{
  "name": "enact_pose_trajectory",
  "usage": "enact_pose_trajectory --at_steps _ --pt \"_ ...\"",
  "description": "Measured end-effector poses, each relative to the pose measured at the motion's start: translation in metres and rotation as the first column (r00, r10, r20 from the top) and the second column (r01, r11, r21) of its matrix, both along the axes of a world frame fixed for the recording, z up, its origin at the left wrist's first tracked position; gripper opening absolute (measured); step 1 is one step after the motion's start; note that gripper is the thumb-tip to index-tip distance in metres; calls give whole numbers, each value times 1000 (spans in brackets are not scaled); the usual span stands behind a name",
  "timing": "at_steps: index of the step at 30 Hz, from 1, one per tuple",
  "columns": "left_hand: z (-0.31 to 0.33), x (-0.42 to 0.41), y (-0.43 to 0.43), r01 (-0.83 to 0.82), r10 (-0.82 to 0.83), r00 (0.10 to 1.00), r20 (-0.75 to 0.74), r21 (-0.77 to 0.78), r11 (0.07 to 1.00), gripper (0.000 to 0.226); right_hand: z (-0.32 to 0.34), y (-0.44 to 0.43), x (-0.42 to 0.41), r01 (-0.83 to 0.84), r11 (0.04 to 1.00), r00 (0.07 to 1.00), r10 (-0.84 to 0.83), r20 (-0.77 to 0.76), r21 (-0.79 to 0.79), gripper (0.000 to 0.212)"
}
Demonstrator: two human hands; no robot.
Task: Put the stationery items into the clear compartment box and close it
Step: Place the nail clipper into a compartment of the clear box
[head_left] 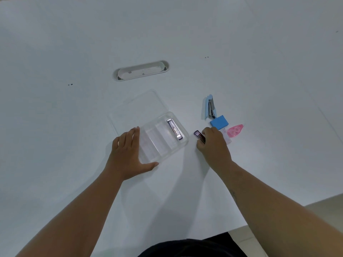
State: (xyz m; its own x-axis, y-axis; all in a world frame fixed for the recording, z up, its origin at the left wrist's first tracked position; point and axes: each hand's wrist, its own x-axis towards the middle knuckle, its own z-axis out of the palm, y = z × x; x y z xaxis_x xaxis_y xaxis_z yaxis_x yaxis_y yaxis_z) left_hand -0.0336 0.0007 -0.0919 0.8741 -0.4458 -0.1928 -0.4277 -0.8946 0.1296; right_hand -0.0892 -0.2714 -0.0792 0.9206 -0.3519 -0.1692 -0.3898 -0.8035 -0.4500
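A: Where is the box, and what are the hands doing?

B: The clear compartment box (163, 140) sits open on the white table (74, 127), its lid (137, 106) lying flat behind it and almost invisible against the surface. The left hand (128, 154) lies spread and flat against the box's near left corner, steadying it, gripping nothing. A dark slim case (174, 129) lies in the rightmost compartment.

A: And the right hand?

B: The right hand (213, 143) pinches a second small dark case (199, 136), just right of the box; the fingers hide most of it.

A: What else is out?

B: A blue stapler (209, 106), a blue eraser (219, 122) and a pink correction tape (235, 130) lie beside that hand. A pale clear item (227, 138) is partly hidden behind the knuckles; I cannot tell what it is.
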Motion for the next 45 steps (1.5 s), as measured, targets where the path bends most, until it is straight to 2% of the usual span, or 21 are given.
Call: enact_pose_trajectory --at_steps 7,12,18,21,30,35,41,45 --pt "3 0 -1 12 -12 1000 2 19 1000 129 -2 6 2 68 998 997 -68 -24 9 10" --pt "8 -1 -3 96 -97 992 74 22 995 123 1 7 8 105 993 994 -105 -12 57 12" --pt "5 9 -17 71 -71 997 21 16 997 119 17 23 34 149 966 979 -175 107 209 18" --pt "0 9 -17 61 -61 998 -25 5 998 118 22 33 48 114 964 982 -145 117 241 19" --pt "-5 6 -16 29 -29 999 -14 -20 999 118 18 55 57 25 972 995 -47 88 234 21" --pt "-6 6 -16 27 -27 1000 -4 -37 999 118 14 48 53 10 969 996 -31 80 247 32" --pt "-4 5 -17 37 -37 999 9 -25 999 116 12 20 32 99 958 980 -141 142 269 26" --pt "-5 6 -17 44 -44 999 20 -13 999 116 11 0 10 176 955 970 -210 126 237 25"
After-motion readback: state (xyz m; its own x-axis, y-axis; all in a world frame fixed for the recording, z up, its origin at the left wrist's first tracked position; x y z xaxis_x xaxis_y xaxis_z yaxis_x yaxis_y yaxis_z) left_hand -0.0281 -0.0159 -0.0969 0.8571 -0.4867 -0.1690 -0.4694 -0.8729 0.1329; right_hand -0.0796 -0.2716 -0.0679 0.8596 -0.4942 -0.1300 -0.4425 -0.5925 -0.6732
